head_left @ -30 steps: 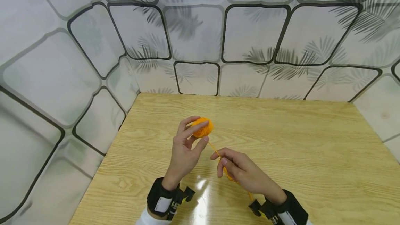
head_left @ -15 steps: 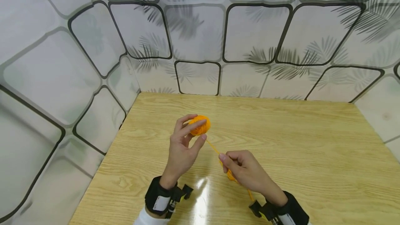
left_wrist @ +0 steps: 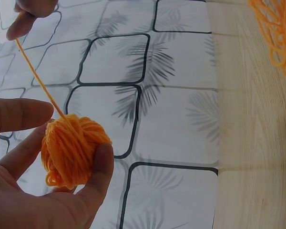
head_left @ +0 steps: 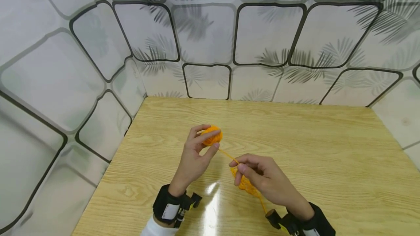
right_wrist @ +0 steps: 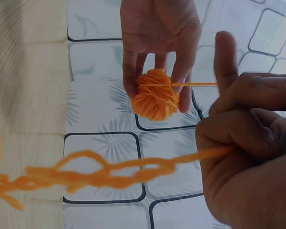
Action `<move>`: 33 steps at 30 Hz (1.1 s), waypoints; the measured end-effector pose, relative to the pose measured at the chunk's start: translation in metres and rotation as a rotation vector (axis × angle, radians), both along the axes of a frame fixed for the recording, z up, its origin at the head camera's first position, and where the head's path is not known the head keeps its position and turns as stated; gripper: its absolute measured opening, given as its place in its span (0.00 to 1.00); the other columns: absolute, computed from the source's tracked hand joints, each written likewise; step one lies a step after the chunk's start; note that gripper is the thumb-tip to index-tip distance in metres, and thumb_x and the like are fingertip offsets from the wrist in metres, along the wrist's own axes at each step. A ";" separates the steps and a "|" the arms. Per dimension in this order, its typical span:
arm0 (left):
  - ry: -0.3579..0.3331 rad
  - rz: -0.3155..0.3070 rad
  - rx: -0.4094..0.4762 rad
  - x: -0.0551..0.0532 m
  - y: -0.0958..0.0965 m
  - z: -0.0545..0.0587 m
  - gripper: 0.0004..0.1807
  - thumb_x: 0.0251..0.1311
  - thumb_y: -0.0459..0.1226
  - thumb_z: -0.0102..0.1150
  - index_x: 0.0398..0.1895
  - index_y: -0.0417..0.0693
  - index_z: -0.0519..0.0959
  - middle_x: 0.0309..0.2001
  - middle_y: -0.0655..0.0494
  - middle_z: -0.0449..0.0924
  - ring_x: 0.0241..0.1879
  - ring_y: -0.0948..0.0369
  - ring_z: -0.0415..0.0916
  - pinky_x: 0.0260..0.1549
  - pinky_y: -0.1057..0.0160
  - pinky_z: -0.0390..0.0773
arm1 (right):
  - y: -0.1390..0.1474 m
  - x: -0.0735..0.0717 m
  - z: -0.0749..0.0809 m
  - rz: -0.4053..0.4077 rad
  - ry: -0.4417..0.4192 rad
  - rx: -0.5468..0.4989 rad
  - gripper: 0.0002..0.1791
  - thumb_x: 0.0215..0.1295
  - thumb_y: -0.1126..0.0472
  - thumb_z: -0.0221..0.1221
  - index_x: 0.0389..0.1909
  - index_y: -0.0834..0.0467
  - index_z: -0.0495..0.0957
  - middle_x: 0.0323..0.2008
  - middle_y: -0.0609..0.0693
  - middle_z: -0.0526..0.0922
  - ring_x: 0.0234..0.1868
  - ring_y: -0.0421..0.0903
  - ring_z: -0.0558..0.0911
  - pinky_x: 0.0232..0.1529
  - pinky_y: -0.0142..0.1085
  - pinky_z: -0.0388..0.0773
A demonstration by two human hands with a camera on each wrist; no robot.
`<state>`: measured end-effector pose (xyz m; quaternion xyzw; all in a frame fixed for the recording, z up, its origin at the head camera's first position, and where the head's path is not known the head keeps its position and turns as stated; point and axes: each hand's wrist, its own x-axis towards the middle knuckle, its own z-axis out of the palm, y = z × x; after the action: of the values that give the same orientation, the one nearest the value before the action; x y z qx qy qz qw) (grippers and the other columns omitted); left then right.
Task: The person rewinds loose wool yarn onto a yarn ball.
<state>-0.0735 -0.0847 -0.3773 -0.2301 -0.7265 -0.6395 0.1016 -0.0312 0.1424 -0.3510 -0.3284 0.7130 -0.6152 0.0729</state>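
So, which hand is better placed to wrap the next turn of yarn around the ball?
Probably the right hand: it holds the yarn strand that runs straight to the orange ball. The left hand is occupied with gripping that ball, so it seems better suited to steadying it.

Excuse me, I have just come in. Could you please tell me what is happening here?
A person's left hand holds a small ball of orange yarn in its fingers, lifted above the wooden table. A straight strand runs from the ball to the right hand, which holds it. Loose yarn loops trail from the right hand; I cannot tell whether they touch the table. So at this moment the yarn is partly wound and partly loose.
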 end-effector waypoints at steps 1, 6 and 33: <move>-0.010 -0.012 -0.004 0.000 0.000 -0.001 0.16 0.68 0.26 0.60 0.58 0.33 0.81 0.64 0.40 0.63 0.56 0.47 0.73 0.51 0.58 0.82 | 0.000 0.000 0.001 -0.011 -0.005 -0.015 0.13 0.78 0.72 0.47 0.46 0.63 0.81 0.25 0.52 0.83 0.13 0.40 0.67 0.13 0.30 0.67; -0.072 -0.102 -0.031 0.003 -0.001 -0.001 0.15 0.69 0.28 0.60 0.58 0.35 0.81 0.65 0.40 0.64 0.58 0.49 0.73 0.51 0.57 0.82 | -0.001 -0.003 0.009 -0.164 -0.007 -0.034 0.19 0.77 0.69 0.53 0.22 0.56 0.77 0.12 0.49 0.70 0.09 0.41 0.60 0.07 0.32 0.57; -0.154 -0.453 0.042 0.023 0.007 0.003 0.33 0.69 0.32 0.63 0.75 0.46 0.65 0.60 0.41 0.72 0.53 0.54 0.79 0.46 0.55 0.85 | 0.007 -0.059 -0.004 -0.412 0.084 0.090 0.09 0.73 0.63 0.61 0.31 0.59 0.84 0.22 0.49 0.76 0.18 0.46 0.70 0.18 0.32 0.68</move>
<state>-0.0506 -0.0774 -0.3739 -0.3358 -0.6483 -0.6766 -0.0953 -0.0903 0.1495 -0.3548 -0.1976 0.7943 -0.5703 -0.0694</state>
